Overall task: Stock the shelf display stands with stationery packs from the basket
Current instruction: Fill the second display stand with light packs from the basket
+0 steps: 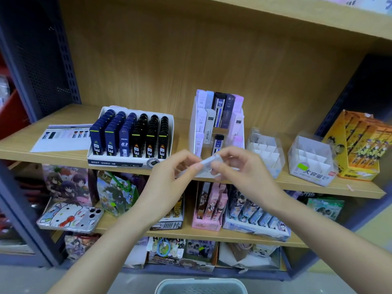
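A small pale lead pack [209, 161] is pinched between both hands in front of the middle shelf's edge. My left hand [169, 179] grips its left end and my right hand [239, 166] its right end. Just behind them stands a white tiered display stand [194, 128] partly filled with white, lilac, pink and dark packs. To its right sit two clear stands with white dividers, one [266, 149] nearer and one [310, 160] with a green label. The pale blue basket [201, 286] shows only its rim at the bottom edge.
A white tray of blue and black lead cases [130, 134] stands left of the tiered stand, with a printed card [61, 136] beside it. An orange display box [360, 145] fills the shelf's right end. Lower shelves hold illustrated packs and a phone case [70, 216].
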{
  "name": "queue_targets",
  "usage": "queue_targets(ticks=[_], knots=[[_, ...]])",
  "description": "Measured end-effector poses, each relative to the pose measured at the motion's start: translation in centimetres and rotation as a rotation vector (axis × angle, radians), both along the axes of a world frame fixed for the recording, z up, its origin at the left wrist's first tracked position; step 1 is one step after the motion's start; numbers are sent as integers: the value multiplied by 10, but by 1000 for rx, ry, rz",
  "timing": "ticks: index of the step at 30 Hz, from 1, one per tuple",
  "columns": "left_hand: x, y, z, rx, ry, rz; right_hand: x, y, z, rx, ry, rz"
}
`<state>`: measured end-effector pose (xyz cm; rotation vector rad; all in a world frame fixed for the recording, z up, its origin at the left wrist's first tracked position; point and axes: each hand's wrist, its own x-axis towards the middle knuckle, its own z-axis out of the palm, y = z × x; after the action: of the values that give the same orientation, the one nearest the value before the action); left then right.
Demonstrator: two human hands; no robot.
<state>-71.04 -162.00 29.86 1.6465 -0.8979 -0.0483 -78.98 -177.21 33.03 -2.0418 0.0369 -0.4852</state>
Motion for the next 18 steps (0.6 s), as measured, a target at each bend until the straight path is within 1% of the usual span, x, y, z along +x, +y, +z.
queue_targets(ticks=[3,5,7,9,11,13,15,17,18], knots=[[17,-18,17,52,-159,68,8,-15,19,55,-135,-77],[34,-29,30,86,-299,153,19,-28,33,-7,-225,-188],[52,-38,39,128,-421,221,33,-42,41,-76,-268,-291],[66,-47,44,185,-522,258,49,-50,45,-158,-274,-348],[75,-54,46,256,-592,270,62,-54,45,-251,-263,-350],[82,-57,46,319,-639,270,73,-56,44,-340,-222,-334],[87,-57,44,342,-656,265,81,-58,42,-435,-152,-316],[89,-57,43,340,-666,263,85,-60,41,-464,-130,-288],[89,-57,43,343,-669,262,86,-61,41,-440,-137,-269]])
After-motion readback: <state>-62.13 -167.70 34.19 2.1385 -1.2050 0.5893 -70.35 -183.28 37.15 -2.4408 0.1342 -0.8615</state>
